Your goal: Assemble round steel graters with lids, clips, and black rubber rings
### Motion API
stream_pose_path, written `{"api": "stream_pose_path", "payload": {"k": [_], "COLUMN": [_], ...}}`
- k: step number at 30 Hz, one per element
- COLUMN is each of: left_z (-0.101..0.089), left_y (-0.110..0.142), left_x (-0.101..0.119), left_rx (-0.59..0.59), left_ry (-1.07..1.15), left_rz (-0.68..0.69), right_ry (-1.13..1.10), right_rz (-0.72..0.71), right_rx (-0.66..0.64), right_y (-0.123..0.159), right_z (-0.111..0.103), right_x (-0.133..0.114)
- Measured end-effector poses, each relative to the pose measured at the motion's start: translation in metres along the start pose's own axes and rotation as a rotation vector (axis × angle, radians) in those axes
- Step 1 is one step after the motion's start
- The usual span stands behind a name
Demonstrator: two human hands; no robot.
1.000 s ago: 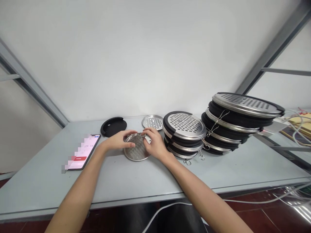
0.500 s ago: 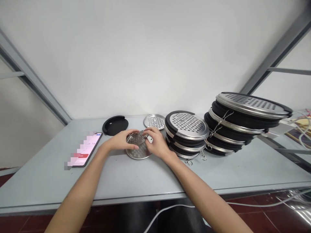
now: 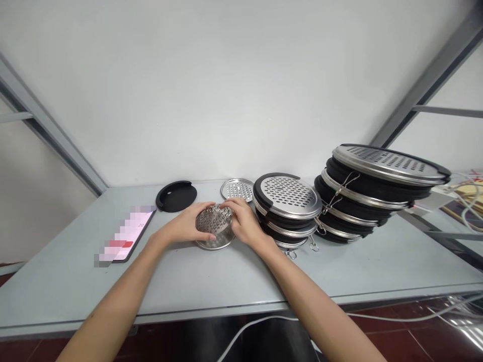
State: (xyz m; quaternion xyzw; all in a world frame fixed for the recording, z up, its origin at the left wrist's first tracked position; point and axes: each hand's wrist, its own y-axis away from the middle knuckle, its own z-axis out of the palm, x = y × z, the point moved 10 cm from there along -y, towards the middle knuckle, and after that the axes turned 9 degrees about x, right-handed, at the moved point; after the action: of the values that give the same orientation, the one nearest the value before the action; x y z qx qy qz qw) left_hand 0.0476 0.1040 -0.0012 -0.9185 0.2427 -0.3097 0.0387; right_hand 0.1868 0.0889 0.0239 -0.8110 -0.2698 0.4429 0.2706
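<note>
Between my hands is a round metal grater disc [image 3: 214, 219] with raised holes, lying or held just over a smooth shiny disc [image 3: 217, 245] on the table. My left hand [image 3: 189, 222] grips its left side, thumb at the front and fingers at the back. On the right side my right hand [image 3: 245, 221] has its fingers curled over the rim, thumb partly hidden. Behind them rests another grater disc [image 3: 237, 189]. A black round holder [image 3: 176, 196] with a raised rim lies to the back left.
Close on the right stands a stack of black-rimmed graters [image 3: 289, 197] with wire hooks. Farther right, a taller stack [image 3: 388, 163] leans. A phone [image 3: 130, 236] lies at the left. The table's front edge [image 3: 211, 311] runs before me, with a white cable below it.
The grater disc has tilted down flatter, so its holed face now shows more. My right fingers have shifted to its right edge. The camera view has moved slightly.
</note>
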Motion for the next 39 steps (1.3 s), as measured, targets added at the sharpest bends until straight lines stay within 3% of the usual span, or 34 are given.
{"api": "stream_pose_path", "payload": {"k": [8, 14, 20, 28, 39], "left_z": [-0.012, -0.021, -0.011, 0.004, 0.003], "left_y": [0.002, 0.006, 0.010, 0.011, 0.009], "left_x": [0.017, 0.014, 0.024, 0.029, 0.025], "left_rx": [0.144, 0.195, 0.164, 0.127, 0.117], "left_ry": [-0.148, -0.174, -0.156, -0.146, -0.087], "left_rz": [0.169, 0.208, 0.234, 0.259, 0.210], "right_ry": [0.090, -0.110, -0.208, -0.126, -0.047], "right_rz": [0.168, 0.275, 0.414, 0.281, 0.267], "right_rx": [0.029, 0.028, 0.076, 0.047, 0.099], "right_y": [0.002, 0.003, 0.003, 0.005, 0.006], "right_z": [0.003, 0.014, 0.011, 0.018, 0.016], "right_x": [0.015, 0.023, 0.035, 0.025, 0.033]}}
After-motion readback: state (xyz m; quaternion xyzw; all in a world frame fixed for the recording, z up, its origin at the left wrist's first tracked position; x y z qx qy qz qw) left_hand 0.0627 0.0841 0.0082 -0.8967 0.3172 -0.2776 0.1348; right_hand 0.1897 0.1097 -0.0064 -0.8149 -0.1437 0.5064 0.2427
